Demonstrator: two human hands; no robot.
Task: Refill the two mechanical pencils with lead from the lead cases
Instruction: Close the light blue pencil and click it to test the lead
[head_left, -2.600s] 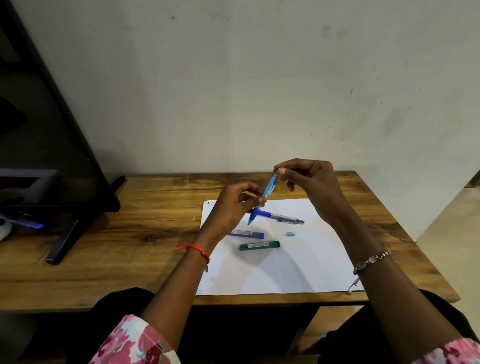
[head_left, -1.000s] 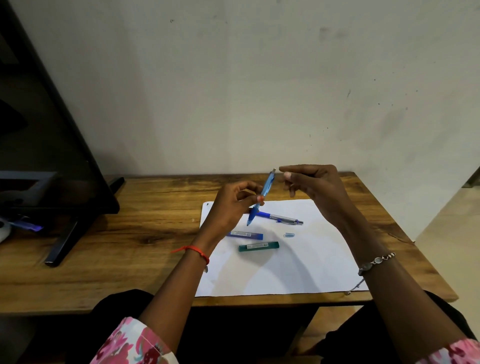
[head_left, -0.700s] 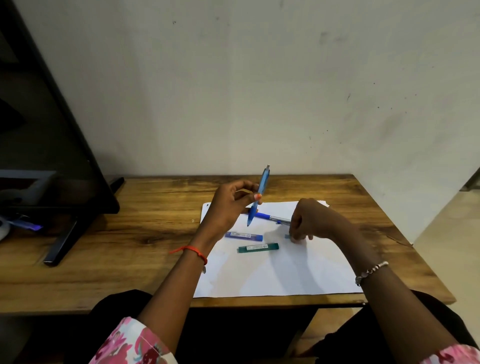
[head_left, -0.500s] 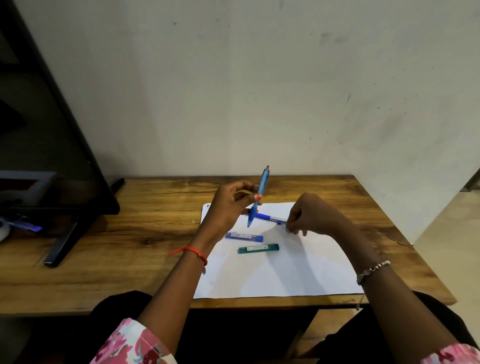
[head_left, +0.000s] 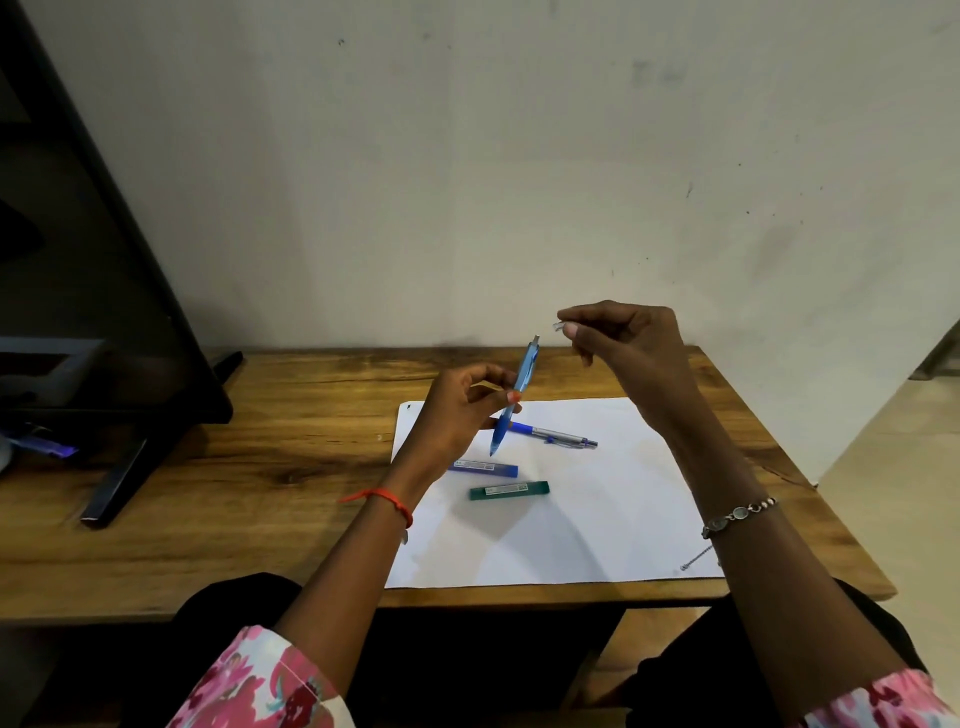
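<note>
Left hand (head_left: 457, 410): pinching light-blue mechanical pencil (head_left: 517, 392), tip down, above white paper (head_left: 597, 519).
Right hand (head_left: 623, 343): raised, fingertips closed on small clear cap (head_left: 558, 327), just up-right of pencil's top.
On paper: second mechanical pencil (head_left: 550, 435), blue lead case (head_left: 485, 468), green lead case (head_left: 509, 490).

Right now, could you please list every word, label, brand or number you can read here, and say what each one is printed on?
No text here can be read.
Blue lead case: pale label strip, print too small and blurred.
Green lead case: pale label strip, likewise unreadable.
Neither mechanical pencil, held or on the paper, shows legible marking.
</note>
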